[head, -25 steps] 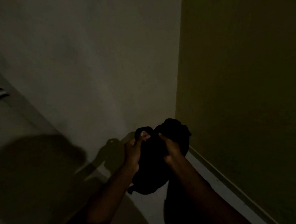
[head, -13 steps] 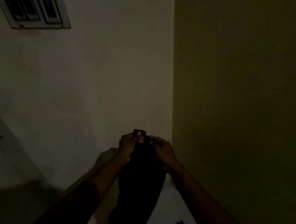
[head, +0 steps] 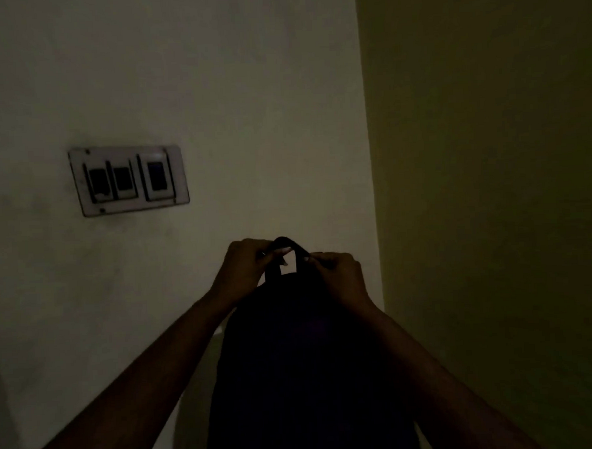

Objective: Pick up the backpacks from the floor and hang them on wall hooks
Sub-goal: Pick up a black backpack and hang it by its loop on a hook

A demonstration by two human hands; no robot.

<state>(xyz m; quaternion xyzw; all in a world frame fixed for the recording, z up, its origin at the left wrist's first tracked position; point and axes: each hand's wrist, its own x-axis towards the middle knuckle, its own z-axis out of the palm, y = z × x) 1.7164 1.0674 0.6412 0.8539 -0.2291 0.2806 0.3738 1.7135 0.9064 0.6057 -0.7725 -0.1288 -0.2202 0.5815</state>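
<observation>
Head camera faces a dim corner: a pale wall [head: 212,91] fills the frame from nine to twelve o'clock, and a greenish wall [head: 489,145] takes the whole three o'clock side. A dark backpack [head: 306,378] hangs at six o'clock, off the floor and in front of the pale wall, its body running out of the bottom edge. A switch plate [head: 127,180] sits on the pale wall at ten o'clock. No hook shows anywhere in view.

The left hand [head: 245,271] and right hand [head: 338,273] meet just above the bag's top. Each pinches one side of the carry loop [head: 289,247], thumb and fingertips pressed together on the strap, holding it up as a small open arch.

The bag looks like soft cloth that sags long and straight, so it will probably swing and fold rather than keep its shape. Since fingertips alone carry it, it seems fairly light. The loop is the sensible hold: narrow webbing, likely firm enough to stay arched over a hook. A fingertip pinch could slip if the body sways.
</observation>
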